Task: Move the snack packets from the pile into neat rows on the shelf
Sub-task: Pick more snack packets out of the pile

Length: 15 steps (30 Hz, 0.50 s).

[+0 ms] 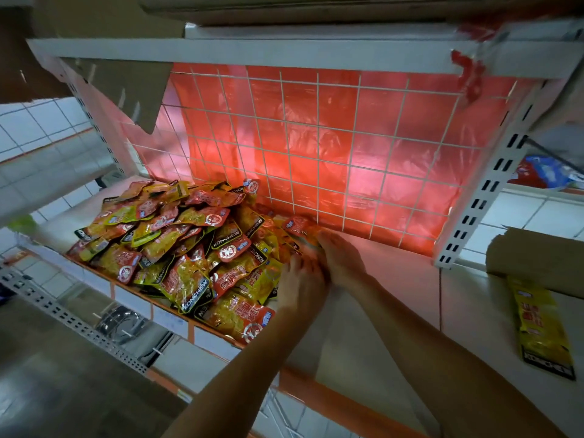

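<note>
Pile [177, 245] edge risk: your left hand [300, 279], right hand [341, 257] fingers blurred, grip unreadable; careless pull could slide packets [234, 317] off shelf [395, 279] front.

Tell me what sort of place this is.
Probably a shop: a white metal shelf with slotted uprights, a white wire grid back panel, and a heap of identical yellow-and-red snack packets behind an orange label rail.
</note>
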### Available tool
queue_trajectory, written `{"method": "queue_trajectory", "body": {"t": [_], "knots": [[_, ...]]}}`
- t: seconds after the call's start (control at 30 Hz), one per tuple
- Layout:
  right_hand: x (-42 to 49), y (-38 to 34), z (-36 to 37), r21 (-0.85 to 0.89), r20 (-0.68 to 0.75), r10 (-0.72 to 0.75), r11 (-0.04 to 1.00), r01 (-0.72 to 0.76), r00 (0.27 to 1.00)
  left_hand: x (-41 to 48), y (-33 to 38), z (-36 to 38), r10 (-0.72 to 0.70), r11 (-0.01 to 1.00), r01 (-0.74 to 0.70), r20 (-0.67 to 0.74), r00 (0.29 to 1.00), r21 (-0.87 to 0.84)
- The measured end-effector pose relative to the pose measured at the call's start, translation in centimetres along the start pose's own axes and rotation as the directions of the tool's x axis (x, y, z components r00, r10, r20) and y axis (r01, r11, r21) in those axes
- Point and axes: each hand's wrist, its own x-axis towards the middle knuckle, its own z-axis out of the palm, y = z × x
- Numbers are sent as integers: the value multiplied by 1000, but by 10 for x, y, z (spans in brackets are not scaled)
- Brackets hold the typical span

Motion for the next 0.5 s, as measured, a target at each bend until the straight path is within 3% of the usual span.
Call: {"method": "queue_trajectory", "body": {"t": [0.17,0.3,0.5], "knots": [[-4,9,-9,-124,12,102,987,-100,995,-1,2,-2,64,994,-59,-60,996,92],[-15,20,-15,-168,-1,139,976,-137,990,-3,6,-1,81,996,-83,-101,992,-17],[-50,46,-28,-72,-133,267,958,-278,955,-7,22,-11,131,968,-185,-288,949,-168]]}}
